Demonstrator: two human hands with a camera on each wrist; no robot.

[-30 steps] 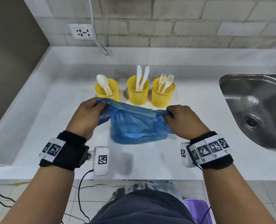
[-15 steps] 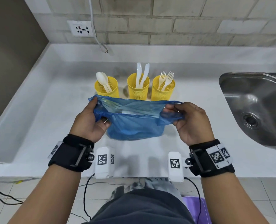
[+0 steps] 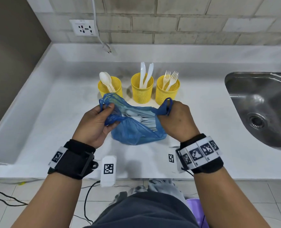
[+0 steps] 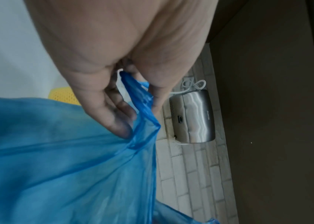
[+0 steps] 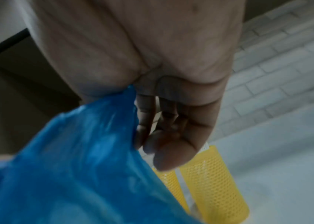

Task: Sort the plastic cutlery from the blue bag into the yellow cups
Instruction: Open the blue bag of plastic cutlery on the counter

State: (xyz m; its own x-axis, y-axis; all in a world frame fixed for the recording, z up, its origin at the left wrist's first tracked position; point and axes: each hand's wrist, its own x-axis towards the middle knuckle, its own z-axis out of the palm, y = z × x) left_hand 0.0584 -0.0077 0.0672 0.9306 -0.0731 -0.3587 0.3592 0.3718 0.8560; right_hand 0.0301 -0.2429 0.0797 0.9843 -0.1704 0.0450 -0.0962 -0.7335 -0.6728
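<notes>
A thin blue plastic bag point(image 3: 136, 130) rests on the white counter point(image 3: 54, 122) in front of three yellow mesh cups. My left hand point(image 3: 95, 122) pinches the bag's left handle point(image 4: 142, 106) between thumb and fingers. My right hand point(image 3: 177, 119) grips the right handle point(image 3: 166, 106), and in the right wrist view the blue bag point(image 5: 75, 166) hangs from that pinch. White cutlery point(image 3: 136, 117) shows inside the bag's mouth. The left cup point(image 3: 110, 86) holds spoons, the middle cup point(image 3: 142, 88) knives, the right cup point(image 3: 167, 89) forks.
A steel sink point(image 3: 261, 109) lies to the right of the cups. A wall socket point(image 3: 84, 27) with a hanging white cable point(image 3: 103, 41) is on the brick wall behind. A steel hand dryer point(image 4: 192, 116) shows in the left wrist view.
Both hands have turned and come closer together, so the bag's mouth is less stretched and sags open between the handles, showing cutlery inside. The bag stays on the counter.
</notes>
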